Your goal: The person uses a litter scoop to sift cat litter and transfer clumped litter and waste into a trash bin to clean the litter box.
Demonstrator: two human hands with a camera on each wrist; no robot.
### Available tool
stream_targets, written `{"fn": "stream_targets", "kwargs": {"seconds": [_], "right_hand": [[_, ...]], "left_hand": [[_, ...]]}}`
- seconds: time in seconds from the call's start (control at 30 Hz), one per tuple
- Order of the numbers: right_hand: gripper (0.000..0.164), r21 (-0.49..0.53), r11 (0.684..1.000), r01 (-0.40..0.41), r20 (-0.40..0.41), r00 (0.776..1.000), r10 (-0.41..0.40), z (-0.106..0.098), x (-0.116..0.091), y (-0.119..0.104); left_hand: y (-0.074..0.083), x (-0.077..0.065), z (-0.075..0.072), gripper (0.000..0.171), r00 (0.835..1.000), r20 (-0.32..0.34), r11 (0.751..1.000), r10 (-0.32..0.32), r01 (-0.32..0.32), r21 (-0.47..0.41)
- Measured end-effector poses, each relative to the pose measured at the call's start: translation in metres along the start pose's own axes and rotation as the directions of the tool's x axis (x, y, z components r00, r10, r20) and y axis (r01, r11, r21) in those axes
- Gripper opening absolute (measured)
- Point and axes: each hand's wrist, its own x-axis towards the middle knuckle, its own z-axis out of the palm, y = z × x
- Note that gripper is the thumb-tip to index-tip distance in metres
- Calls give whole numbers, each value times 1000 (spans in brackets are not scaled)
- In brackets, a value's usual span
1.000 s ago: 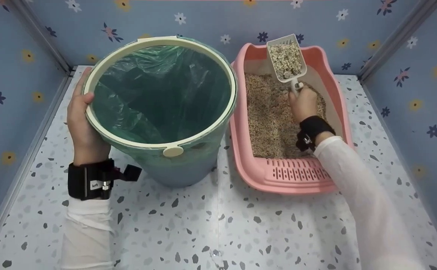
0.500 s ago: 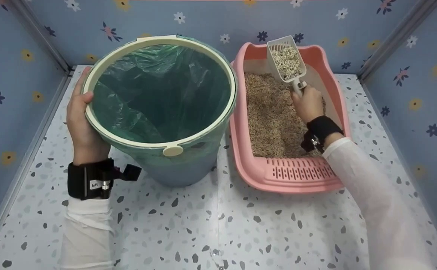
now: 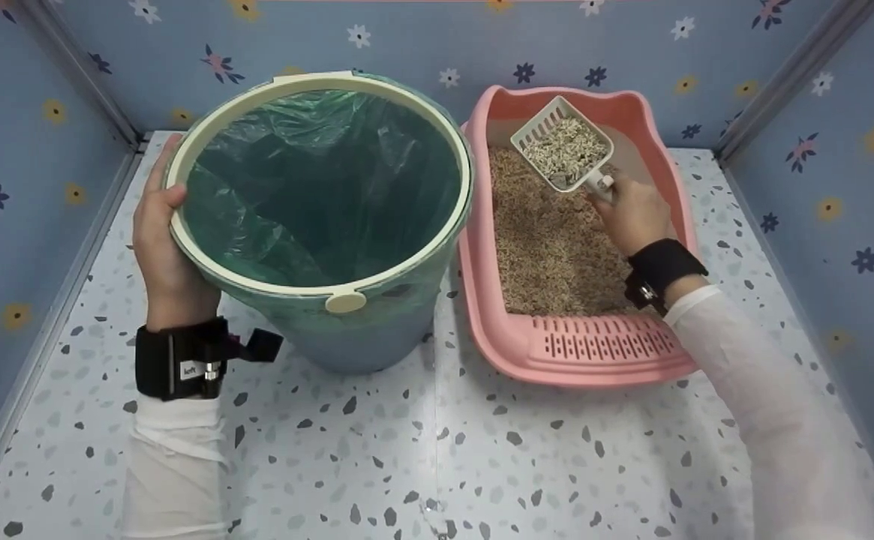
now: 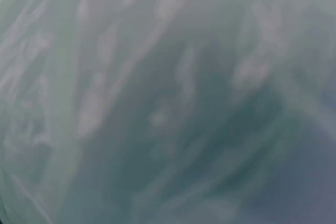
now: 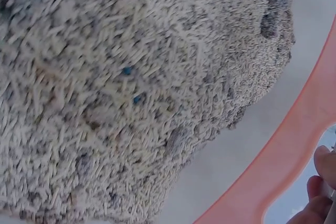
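My right hand grips the handle of a white slotted litter scoop. The scoop carries a heap of pale litter and hangs over the back of a pink litter box. Brown, grainy cat litter covers the box floor; the right wrist view shows it close up, with my fingers at the right edge. To the left stands a trash bin with a cream rim and a green bag lining it. My left hand holds the bin's left side, thumb over the rim.
Bin and litter box stand side by side on a white speckled floor. Blue flowered panels close off the back and both sides. Green plastic fills the left wrist view. A slotted step forms the box's front.
The loaded scoop has turned to the left and come down and nearer, while my right hand shifted right and toward me. My left hand and the bin stay put.
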Motion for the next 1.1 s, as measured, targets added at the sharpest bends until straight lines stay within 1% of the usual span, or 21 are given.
{"fn": "stream_targets", "kwargs": {"seconds": [0.07,0.17,0.3,0.4,0.47,0.6,0.7,0.77,0.83,0.9,1.0,1.1], "right_hand": [[33,-43,999,29,-10,1000,-29,0,-2,2],[27,-96,993,71,-12,997,-73,-1,-6,4],[23,-168,978,124,-13,992,-128,-3,-10,4],[21,-222,962,157,-14,986,-164,-5,-12,4],[21,-245,952,182,-26,981,-194,-6,-13,5],[19,-268,936,226,-76,964,-254,-5,-15,9],[18,-277,934,227,-80,963,-258,-6,-15,12],[19,-261,943,208,-46,973,-227,-8,-15,12],[21,-225,959,175,12,984,-177,-12,-15,12],[23,-173,974,144,78,988,-133,-15,-13,12],[26,-75,992,97,183,980,-82,-22,-11,12],[24,21,999,48,287,957,-53,-27,-9,11]], "left_hand": [[0,0,0,52,1000,0,1000,0,0,-15],[0,0,-1,52,1000,4,1000,9,-9,-6],[0,-1,-2,52,1000,2,1000,10,-10,-2],[-1,-1,-2,51,1000,-2,1000,4,-4,-22],[-1,0,-2,51,1000,-2,999,0,0,-35],[-1,0,-3,51,1000,2,999,-1,1,-46],[-1,0,-2,51,1000,4,999,-1,1,-44],[-1,0,-2,51,1000,5,999,1,-1,-43],[-2,0,-2,51,1000,7,999,6,-6,-32],[-2,0,-2,52,1000,7,1000,11,-11,-19],[-2,0,-1,52,1000,9,1000,13,-13,-11],[-2,0,-1,51,1000,4,1000,7,-7,-15]]}}
